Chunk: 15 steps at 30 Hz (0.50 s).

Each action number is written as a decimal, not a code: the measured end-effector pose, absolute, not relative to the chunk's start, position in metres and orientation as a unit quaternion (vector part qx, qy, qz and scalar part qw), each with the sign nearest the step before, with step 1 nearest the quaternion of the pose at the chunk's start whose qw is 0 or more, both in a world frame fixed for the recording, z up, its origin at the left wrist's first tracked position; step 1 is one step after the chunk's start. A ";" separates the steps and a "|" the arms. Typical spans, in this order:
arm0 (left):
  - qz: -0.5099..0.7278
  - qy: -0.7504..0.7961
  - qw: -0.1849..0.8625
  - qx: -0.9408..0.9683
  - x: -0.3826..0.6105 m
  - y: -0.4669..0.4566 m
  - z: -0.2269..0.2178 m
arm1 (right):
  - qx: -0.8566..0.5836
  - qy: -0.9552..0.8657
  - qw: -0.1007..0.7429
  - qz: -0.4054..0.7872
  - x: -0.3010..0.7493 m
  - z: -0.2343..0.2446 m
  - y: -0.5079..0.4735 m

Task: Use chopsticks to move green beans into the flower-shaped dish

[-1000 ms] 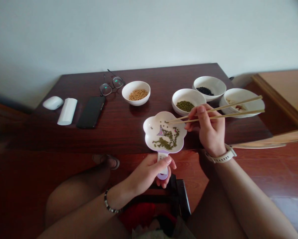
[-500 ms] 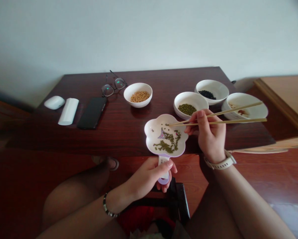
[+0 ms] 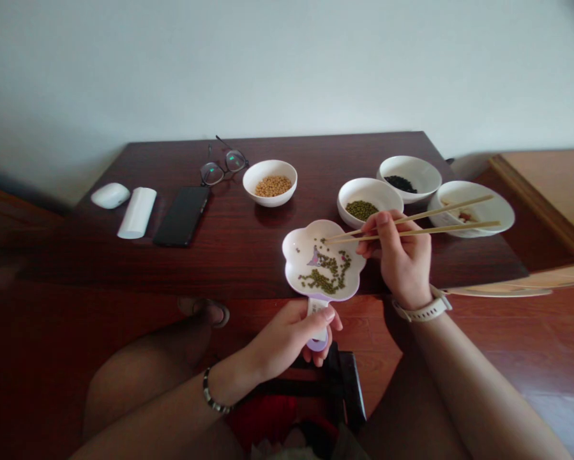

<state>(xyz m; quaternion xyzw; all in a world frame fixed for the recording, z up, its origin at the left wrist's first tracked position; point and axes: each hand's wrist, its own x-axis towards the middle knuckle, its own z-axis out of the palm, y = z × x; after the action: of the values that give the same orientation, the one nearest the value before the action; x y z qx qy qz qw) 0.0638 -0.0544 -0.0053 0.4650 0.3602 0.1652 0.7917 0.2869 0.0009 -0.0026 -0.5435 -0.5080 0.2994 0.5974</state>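
Observation:
My left hand (image 3: 289,332) is closed round the lilac handle of a flower-shaped white dish (image 3: 296,252) that holds several green beans (image 3: 325,273), at the table's near edge. My right hand (image 3: 404,255) is closed on a pair of wooden chopsticks (image 3: 440,220). Their tips hover over the dish's far right part, close to a few beans. I cannot tell whether a bean is pinched between the tips. Just behind the dish stands a white bowl of green beans (image 3: 369,195).
On the dark wooden table (image 3: 248,236) stand a bowl of yellow beans (image 3: 270,182), a bowl of black beans (image 3: 410,172) and a shallow white plate (image 3: 478,207). At the left lie glasses (image 3: 222,166), a black phone (image 3: 181,216), a white case (image 3: 137,212) and a white mouse (image 3: 110,195).
The chopstick tips stay over the dish's far right part while the sticks' far ends have swung slightly lower. The view has shifted a little; my left hand keeps its hold.

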 end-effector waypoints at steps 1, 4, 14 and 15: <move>0.165 0.360 0.790 0.468 0.063 -0.054 -0.006 | -0.542 -0.506 0.599 0.301 0.287 -0.003 0.001; 0.169 0.360 0.783 0.478 0.061 -0.054 -0.009 | -0.538 -0.500 0.605 0.307 0.288 -0.005 0.001; 0.226 0.342 0.750 0.519 0.057 -0.056 -0.017 | -0.521 -0.521 0.613 0.286 0.285 -0.008 -0.004; 0.231 0.343 0.744 0.524 0.056 -0.056 -0.017 | -0.521 -0.524 0.612 0.281 0.285 -0.008 -0.003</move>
<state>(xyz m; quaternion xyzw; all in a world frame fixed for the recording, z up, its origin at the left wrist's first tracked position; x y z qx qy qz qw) 0.0563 -0.0560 -0.0169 0.5240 0.3430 0.2313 0.7445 0.2849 -0.0031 -0.0078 -0.5210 -0.5245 0.2815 0.6118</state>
